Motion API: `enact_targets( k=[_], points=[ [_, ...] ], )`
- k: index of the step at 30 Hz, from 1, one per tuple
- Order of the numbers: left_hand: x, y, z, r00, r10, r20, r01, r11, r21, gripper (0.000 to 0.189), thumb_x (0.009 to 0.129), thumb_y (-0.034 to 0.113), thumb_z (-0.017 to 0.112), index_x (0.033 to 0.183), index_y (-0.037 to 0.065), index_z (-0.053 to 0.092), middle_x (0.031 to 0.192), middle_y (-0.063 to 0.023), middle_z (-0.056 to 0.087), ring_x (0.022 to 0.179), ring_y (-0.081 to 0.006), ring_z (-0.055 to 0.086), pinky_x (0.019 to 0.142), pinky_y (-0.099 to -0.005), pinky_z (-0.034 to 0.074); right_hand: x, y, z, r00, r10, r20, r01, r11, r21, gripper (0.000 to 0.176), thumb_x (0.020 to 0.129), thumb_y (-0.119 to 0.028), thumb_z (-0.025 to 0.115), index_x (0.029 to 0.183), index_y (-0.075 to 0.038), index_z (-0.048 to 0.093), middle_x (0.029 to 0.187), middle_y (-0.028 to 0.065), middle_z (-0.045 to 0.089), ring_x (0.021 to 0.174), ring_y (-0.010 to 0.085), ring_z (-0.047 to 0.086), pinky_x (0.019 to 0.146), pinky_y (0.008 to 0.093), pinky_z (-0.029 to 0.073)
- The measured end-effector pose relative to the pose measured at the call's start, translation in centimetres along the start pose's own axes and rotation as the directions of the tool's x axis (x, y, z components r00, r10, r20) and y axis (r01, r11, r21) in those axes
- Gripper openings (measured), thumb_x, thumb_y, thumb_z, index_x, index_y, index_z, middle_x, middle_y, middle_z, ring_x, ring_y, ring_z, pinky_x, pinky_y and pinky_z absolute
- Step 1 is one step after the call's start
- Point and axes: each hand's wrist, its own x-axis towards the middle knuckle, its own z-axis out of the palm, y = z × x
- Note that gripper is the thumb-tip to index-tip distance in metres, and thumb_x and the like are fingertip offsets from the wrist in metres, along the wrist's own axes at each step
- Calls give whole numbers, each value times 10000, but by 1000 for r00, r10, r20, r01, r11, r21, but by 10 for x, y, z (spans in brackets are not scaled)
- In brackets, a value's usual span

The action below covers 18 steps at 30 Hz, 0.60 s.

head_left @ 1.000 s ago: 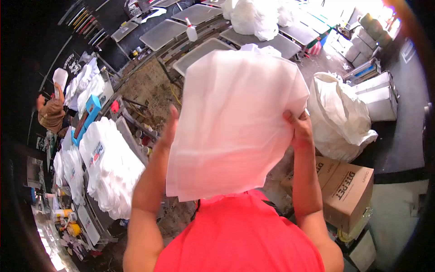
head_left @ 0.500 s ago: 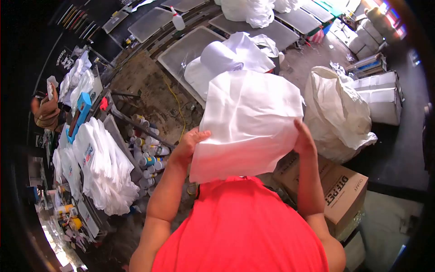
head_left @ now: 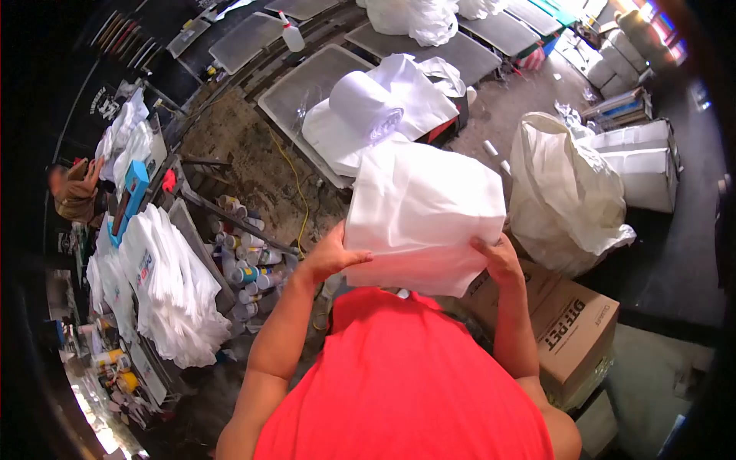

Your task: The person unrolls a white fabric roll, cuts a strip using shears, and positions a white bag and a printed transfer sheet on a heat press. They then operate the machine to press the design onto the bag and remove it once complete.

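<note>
In front of my chest I hold a white fabric sheet, creased and possibly several layers thick. My left hand grips its left edge, thumb on top and fingers out of sight beneath. On the opposite edge, my right hand is closed in the same way, its thumb pressing the surface. Just beyond the sheet, a roll of white material rests with more white cloth on a pale flat panel.
A large white sack stands to the right, above a cardboard box. At left hang printed white bags beside many bottles. A yellow cord crosses the floor. Another person is at far left.
The sheet has come down at its far edge and tilted nearer my body. My right hand has moved down and inward along its edge; my left hand still grips it.
</note>
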Motion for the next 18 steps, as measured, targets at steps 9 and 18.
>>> enact_targets(
  k=[9,18],
  points=[
    [-24,-36,22,996,-91,-21,71,881,-469,590,840,17,761,1360,17,483,1242,-86,623,1120,-180,609,975,-341,500,11,-12,13,998,55,21,-53,994,-97,473,844,-111,795,1253,11,590,1147,84,673,1018,180,639,913,342,515],
    [-57,-33,-4,945,75,-320,-128,980,-149,600,821,96,801,1346,26,521,1209,-90,649,1112,-209,629,956,-373,520,67,-61,68,966,12,260,35,984,-174,452,820,-21,788,1239,-5,618,1123,66,689,1023,163,643,932,338,520]
  ],
)
